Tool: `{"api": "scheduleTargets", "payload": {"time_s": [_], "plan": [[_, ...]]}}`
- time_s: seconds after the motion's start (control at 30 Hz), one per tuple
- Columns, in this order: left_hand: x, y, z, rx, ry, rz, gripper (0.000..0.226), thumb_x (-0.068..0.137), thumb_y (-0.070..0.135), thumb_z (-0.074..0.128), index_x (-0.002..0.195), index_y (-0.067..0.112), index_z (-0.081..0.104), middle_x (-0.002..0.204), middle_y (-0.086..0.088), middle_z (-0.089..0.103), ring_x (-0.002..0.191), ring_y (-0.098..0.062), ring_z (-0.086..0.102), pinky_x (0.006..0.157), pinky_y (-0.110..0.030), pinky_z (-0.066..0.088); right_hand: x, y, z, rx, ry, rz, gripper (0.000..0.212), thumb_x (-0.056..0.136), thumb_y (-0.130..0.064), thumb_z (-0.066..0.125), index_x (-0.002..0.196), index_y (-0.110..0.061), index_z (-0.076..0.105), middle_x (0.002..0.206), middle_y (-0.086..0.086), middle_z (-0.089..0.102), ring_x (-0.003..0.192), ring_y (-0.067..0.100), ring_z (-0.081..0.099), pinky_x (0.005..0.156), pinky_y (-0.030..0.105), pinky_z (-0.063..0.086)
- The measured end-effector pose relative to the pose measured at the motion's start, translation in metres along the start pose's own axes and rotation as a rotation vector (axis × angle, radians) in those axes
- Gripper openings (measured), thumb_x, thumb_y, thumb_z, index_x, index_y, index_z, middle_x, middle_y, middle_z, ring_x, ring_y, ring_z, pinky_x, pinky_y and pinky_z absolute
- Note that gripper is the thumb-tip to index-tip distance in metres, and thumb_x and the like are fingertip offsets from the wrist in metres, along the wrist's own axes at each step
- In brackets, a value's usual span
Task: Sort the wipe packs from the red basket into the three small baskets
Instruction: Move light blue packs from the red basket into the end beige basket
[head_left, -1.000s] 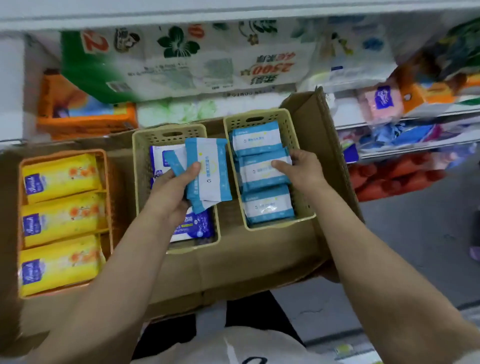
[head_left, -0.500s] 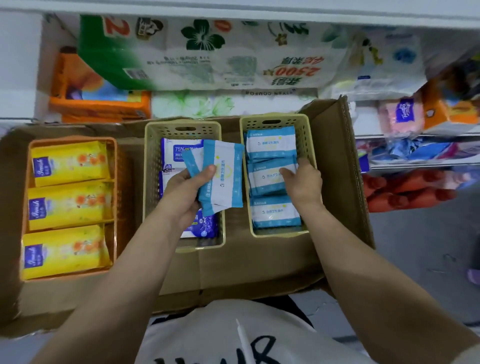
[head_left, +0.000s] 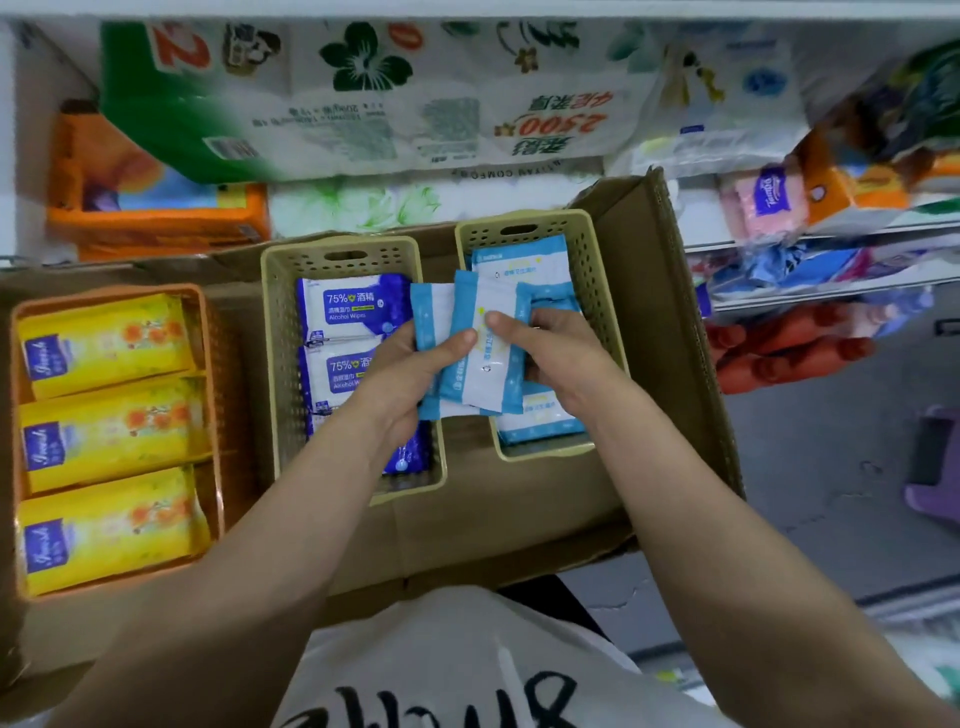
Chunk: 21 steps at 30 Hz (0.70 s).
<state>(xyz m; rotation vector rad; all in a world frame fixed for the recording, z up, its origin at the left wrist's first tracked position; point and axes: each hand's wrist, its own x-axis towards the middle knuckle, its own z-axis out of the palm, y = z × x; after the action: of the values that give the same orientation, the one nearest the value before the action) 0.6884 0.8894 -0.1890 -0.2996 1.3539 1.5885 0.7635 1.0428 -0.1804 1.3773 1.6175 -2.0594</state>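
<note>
Shelving (head_left: 467, 10) fills the top of the view, stacked with big tissue bundles (head_left: 395, 98) and an orange pack (head_left: 156, 208). Below it sits an open cardboard box (head_left: 519, 519) that holds 3 small baskets side by side.

At the left, the orange basket (head_left: 213, 415) holds 3 yellow packs (head_left: 109, 431) in a row from far to near. In the middle, a beige basket (head_left: 275, 364) holds dark blue alcohol wipe packs (head_left: 348, 306); 2 labels show plainly and a further pack is partly hidden under the left forearm. At the right, a second beige basket (head_left: 592, 260) holds light blue packs (head_left: 519, 260), some covered by the hands. The red basket is not in view.

Both forearms reach in from the bottom edge, above a white shirt (head_left: 441, 665) with black print.

The left hand (head_left: 410, 374) is closed on 2 light blue packs (head_left: 488, 358), thumb on top and fingers beneath, fanned and overlapping. They are held in the air over the gap between the 2 beige baskets, partly above the right one. The right hand (head_left: 556, 353) grips the right side of the front pack, thumb pressed on its white face just beside the left thumb.
</note>
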Motion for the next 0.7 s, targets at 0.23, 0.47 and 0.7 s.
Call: {"api": "scheduleTargets", "payload": {"time_s": [0.23, 0.47, 0.7], "plan": [[-0.003, -0.005, 0.003, -0.081, 0.121, 0.011, 0.029, 0.094, 0.011, 0.062, 0.123, 0.011, 0.063, 0.114, -0.007, 0.073, 0.102, -0.022, 0.071, 0.084, -0.041, 0.058, 0.007, 0.004, -0.049, 0.18, 0.075, -0.057, 0.022, 0.089, -0.021, 0.073, 0.109, -0.016, 0.067, 0.1, 0.004, 0.077, 0.089, 0.019, 0.075, 0.068, 0.035, 0.061], [-0.007, -0.019, 0.003, -0.175, 0.259, 0.048, 0.027, 0.091, 0.013, 0.067, 0.117, 0.009, 0.067, 0.11, -0.008, 0.074, 0.095, -0.022, 0.073, 0.072, -0.036, 0.06, 0.017, 0.016, -0.084, -0.106, 0.29, -0.131, 0.055, 0.081, -0.011, 0.078, 0.124, -0.031, 0.05, 0.111, -0.004, 0.064, 0.097, 0.017, 0.068, 0.08, 0.043, 0.061], [-0.009, -0.029, 0.004, -0.185, 0.314, 0.076, 0.03, 0.089, 0.011, 0.068, 0.119, 0.009, 0.068, 0.111, -0.009, 0.074, 0.1, -0.025, 0.072, 0.081, -0.041, 0.059, 0.022, 0.043, -0.076, -0.404, 0.302, -0.141, 0.021, 0.079, -0.024, 0.077, 0.077, -0.022, 0.056, 0.086, -0.002, 0.066, 0.087, 0.019, 0.068, 0.077, 0.043, 0.06]]}}
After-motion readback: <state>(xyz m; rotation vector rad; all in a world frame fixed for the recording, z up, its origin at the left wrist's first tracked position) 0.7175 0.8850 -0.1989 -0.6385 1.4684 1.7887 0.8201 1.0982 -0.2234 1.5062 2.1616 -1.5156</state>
